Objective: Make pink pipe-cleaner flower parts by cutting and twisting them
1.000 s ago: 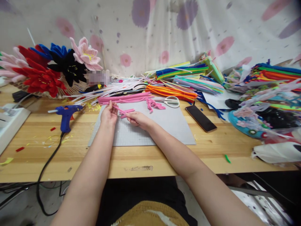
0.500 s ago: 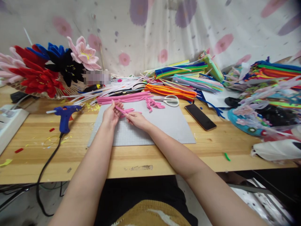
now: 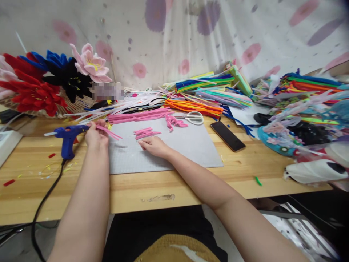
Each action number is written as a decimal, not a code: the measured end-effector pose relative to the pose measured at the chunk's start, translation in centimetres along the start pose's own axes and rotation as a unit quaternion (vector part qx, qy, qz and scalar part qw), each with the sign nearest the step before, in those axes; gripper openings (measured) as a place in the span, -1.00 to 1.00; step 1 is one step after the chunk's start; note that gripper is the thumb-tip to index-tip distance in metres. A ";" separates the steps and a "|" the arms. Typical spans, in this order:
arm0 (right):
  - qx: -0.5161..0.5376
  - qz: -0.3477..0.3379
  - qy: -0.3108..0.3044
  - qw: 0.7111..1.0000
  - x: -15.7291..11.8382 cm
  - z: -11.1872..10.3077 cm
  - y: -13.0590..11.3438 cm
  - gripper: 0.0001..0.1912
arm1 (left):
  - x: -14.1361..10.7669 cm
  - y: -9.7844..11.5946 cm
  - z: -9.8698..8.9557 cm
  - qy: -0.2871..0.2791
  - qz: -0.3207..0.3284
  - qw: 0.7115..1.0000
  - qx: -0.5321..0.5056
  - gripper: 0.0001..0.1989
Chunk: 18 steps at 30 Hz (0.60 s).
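My left hand (image 3: pixel 96 135) is at the mat's left edge, fingers closed around pink pipe cleaners (image 3: pixel 112 133) whose ends stick out to the right. Its fingertips come close to the rear of the blue glue gun (image 3: pixel 68 140); whether they touch it I cannot tell. Over the grey cutting mat (image 3: pixel 131 160), my right hand (image 3: pixel 155 146) is curled with thumb and fingers together, and anything inside is hidden. Just beyond it lie several short pink pipe cleaner pieces (image 3: pixel 146 133). Bent pink pieces (image 3: pixel 174 122) rest farther back, beside white-handled scissors (image 3: pixel 195 117).
A long pink pipe cleaner bundle (image 3: pixel 139 115) lies along the mat's back edge, with an orange bundle (image 3: pixel 195 106) behind. At right are a phone (image 3: pixel 227 135) and a white roll (image 3: pixel 313 171). Fuzzy flowers (image 3: pixel 35 92) stand at left. The glue gun's black cord (image 3: pixel 45 196) hangs over the table edge.
My left hand has moved left toward the glue gun with pink pipe cleaners. My right hand has let go of their other end and sits slightly lower. The short pink pieces are now uncovered.
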State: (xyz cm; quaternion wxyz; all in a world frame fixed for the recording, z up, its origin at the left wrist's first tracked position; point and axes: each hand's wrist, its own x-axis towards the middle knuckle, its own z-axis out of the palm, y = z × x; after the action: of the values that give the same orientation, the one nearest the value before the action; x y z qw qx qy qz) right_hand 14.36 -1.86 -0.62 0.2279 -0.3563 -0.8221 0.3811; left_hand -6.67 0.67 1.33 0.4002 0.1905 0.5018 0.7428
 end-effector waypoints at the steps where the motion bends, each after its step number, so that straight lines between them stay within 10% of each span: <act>1: 0.005 0.001 0.003 1.000 0.1 -0.1 0.1 -0.63 | 0.0 0.2 0.0 0.019 -0.004 1.000 -0.015 -0.63; 13: -0.187 0.159 0.206 0.947 4.1 -6.0 4.1 -0.82 | -5.9 -4.6 4.8 -0.157 -0.113 0.975 0.106 -0.70; 18: -0.389 0.091 0.155 0.903 5.9 -8.1 5.3 -0.65 | -5.5 -6.4 4.8 -0.192 -0.059 0.969 0.142 -0.76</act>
State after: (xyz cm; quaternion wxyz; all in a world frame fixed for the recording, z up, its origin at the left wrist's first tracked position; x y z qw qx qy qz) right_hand 17.97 8.76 0.69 0.1601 -0.5446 -0.8232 -0.0100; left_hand 2.50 0.35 -1.75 0.5013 0.3545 0.5262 0.5883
